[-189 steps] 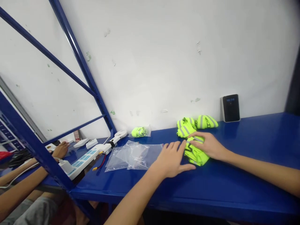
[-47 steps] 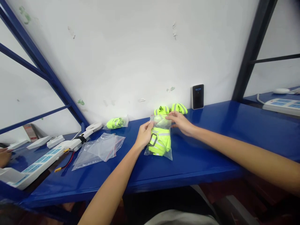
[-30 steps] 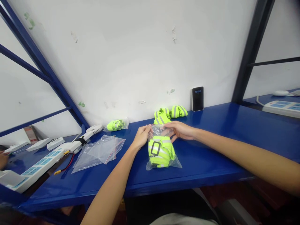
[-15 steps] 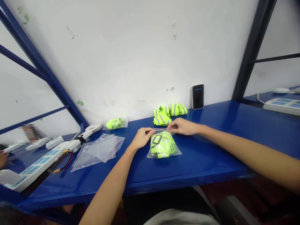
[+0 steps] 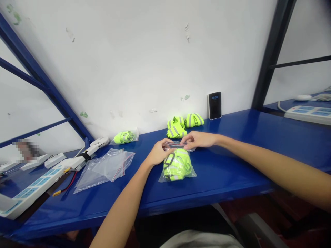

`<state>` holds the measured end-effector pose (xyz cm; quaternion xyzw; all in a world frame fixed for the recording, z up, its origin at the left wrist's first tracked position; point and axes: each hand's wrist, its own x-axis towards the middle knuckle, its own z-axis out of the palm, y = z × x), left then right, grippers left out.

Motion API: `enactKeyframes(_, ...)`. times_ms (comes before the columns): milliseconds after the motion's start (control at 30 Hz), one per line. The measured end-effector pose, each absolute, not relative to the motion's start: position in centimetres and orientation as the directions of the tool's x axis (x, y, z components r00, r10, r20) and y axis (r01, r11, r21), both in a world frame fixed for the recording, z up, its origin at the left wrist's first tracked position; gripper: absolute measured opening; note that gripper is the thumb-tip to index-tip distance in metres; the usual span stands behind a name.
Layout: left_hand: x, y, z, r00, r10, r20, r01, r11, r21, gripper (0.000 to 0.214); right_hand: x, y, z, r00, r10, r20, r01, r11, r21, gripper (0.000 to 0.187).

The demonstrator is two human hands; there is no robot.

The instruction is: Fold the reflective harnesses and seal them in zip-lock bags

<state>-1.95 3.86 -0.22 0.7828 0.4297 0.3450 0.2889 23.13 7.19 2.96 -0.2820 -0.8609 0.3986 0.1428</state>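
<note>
In front of me a clear zip-lock bag (image 5: 191, 174) lies on the blue table, with a rolled yellow-green reflective vest (image 5: 178, 165) inside it. A black rectangle shows on the vest's left side. My left hand (image 5: 157, 153) grips the left end of the bag's top edge, thumb on the near side. My right hand (image 5: 195, 139) pinches the same edge farther right, its fingers bent. Between the hands the red-lined zip strip is lifted a little off the table. Whether the strip is sealed I cannot tell.
Behind the bag sit rolled reflective vests (image 5: 177, 127) against the wall. Flat clear zip-lock bags (image 5: 108, 167) lie to the left, near a bagged vest (image 5: 124, 137), a white fan (image 5: 100, 142) and a power strip (image 5: 38, 186). A black-screened device (image 5: 214, 105) stands at the back right.
The bag's top edge, flat and taut before, now looks looser and bent up between my hands. Both hands have shifted their grip slightly. The whole view has moved a little.
</note>
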Motion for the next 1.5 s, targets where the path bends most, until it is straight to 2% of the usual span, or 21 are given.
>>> enactKeyframes(100, -2.1, 3.8, -0.3, 0.386, 0.877, 0.287, 0.506, -0.462, 0.728, 0.044, 23.4, 7.3, 3.2, -0.825, 0.564, -0.039, 0.380, 0.503, -0.776, 0.054)
enactKeyframes(200, -2.1, 3.5, -0.2, 0.389, 0.875, 0.288, 0.525, -0.468, 0.711, 0.044, 23.7, 7.6, 3.3, -0.835, 0.543, -0.090, 0.399, 0.484, -0.779, 0.047)
enactKeyframes(333, -1.9, 3.2, -0.1, 0.387, 0.869, 0.309, 0.553, -0.487, 0.676, 0.046, 24.2, 8.2, 3.2, -0.853, 0.519, -0.057, 0.374, 0.530, -0.761, 0.037)
enactKeyframes(467, -2.2, 3.3, 0.1, 0.386, 0.859, 0.336, 0.547, -0.506, 0.667, 0.034, 24.4, 8.2, 3.3, -0.835, 0.545, -0.076, 0.404, 0.513, -0.758, 0.044)
enactKeyframes(567, -2.6, 3.8, 0.2, 0.341, 0.868, 0.359, 0.550, -0.495, 0.673, 0.027, 23.9, 7.7, 3.3, -0.807, 0.589, -0.035, 0.417, 0.528, -0.740, 0.045)
enactKeyframes(733, -2.3, 4.1, -0.2, 0.306, 0.892, 0.333, 0.467, -0.446, 0.764, 0.025, 22.5, 6.8, 3.2, -0.729, 0.672, 0.128, 0.440, 0.604, -0.664, 0.038)
enactKeyframes(933, -1.0, 4.0, -0.2, 0.295, 0.930, 0.220, 0.285, -0.306, 0.908, 0.031, 21.6, 6.2, 3.4, -0.764, 0.636, 0.107, 0.443, 0.638, -0.630, 0.030)
enactKeyframes(1100, -0.9, 4.1, -0.2, 0.247, 0.955, 0.162, 0.184, -0.210, 0.960, 0.033, 21.6, 6.1, 3.3, -0.758, 0.637, 0.137, 0.427, 0.646, -0.633, 0.029)
enactKeyframes(1200, -0.8, 3.8, -0.1, 0.263, 0.941, 0.215, 0.264, -0.284, 0.922, 0.028, 21.9, 6.1, 3.4, -0.780, 0.616, 0.107, 0.430, 0.653, -0.623, 0.029)
enactKeyframes(1333, -0.5, 3.3, 0.1, 0.278, 0.899, 0.338, 0.413, -0.429, 0.803, 0.027, 22.3, 6.0, 3.8, -0.793, 0.596, 0.127, 0.423, 0.688, -0.590, 0.026)
enactKeyframes(1500, 0.1, 3.1, 0.2, 0.299, 0.856, 0.422, 0.476, -0.517, 0.712, 0.022, 22.3, 5.9, 4.1, -0.794, 0.598, 0.104, 0.432, 0.677, -0.596, 0.023)
